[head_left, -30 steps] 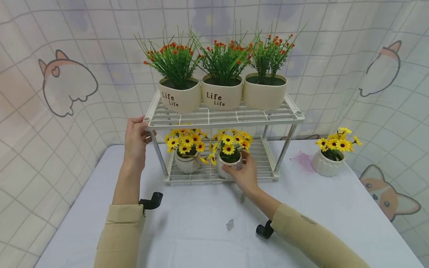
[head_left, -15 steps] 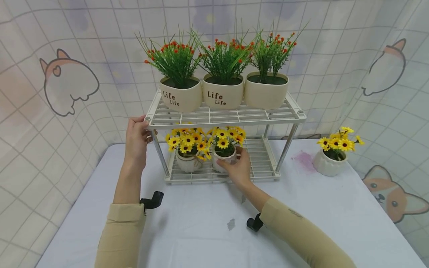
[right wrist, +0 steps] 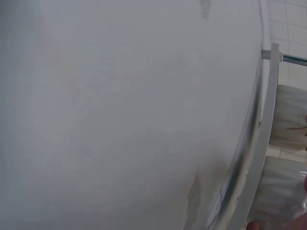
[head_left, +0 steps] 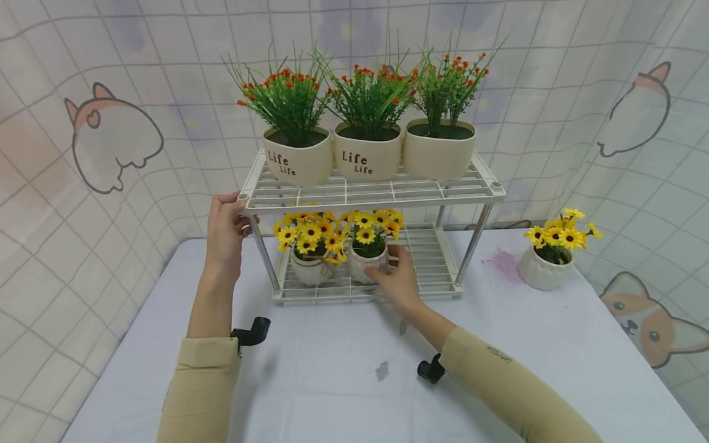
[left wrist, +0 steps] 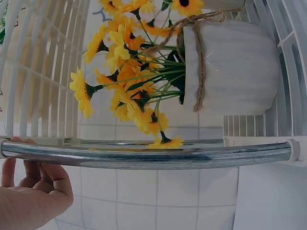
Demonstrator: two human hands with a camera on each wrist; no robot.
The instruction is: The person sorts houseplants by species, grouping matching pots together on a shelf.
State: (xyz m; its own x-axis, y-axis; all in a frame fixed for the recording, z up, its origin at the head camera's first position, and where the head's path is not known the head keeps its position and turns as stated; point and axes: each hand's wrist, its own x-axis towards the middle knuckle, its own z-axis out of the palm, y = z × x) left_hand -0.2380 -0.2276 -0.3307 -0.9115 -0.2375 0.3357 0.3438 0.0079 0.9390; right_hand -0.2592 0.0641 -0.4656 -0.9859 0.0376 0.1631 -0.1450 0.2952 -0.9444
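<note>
In the head view, my left hand (head_left: pixel 224 231) grips the upper left front corner of a white two-tier shelf rack (head_left: pixel 371 200). The left wrist view shows its fingers (left wrist: pixel 53 176) curled behind the chrome post (left wrist: pixel 158 157). On the lower shelf, my right hand (head_left: pixel 396 280) holds a small white flowerpot (head_left: pixel 362 259) of yellow daisies, thumb at the front and fingers at the right side. Just left of it stands a similar flowerpot (head_left: pixel 310 271) tied with twine. The right wrist view catches only part of the held pot (right wrist: pixel 278 191) and some fingertips.
Three cream planters of red flowers, a left one (head_left: pixel 299 163), a middle one (head_left: pixel 368 160) and a right one (head_left: pixel 440 157), line the top shelf. Another white pot of daisies (head_left: pixel 545 271) stands on the white-covered table (head_left: pixel 332 381) to the right. A tile-patterned curtain (head_left: pixel 183 74) hangs behind.
The daisy pot in my right hand has shifted left along the lower shelf, closer to the twine-tied pot. My right hand went left with it, then slightly back right. The left hand stays put.
</note>
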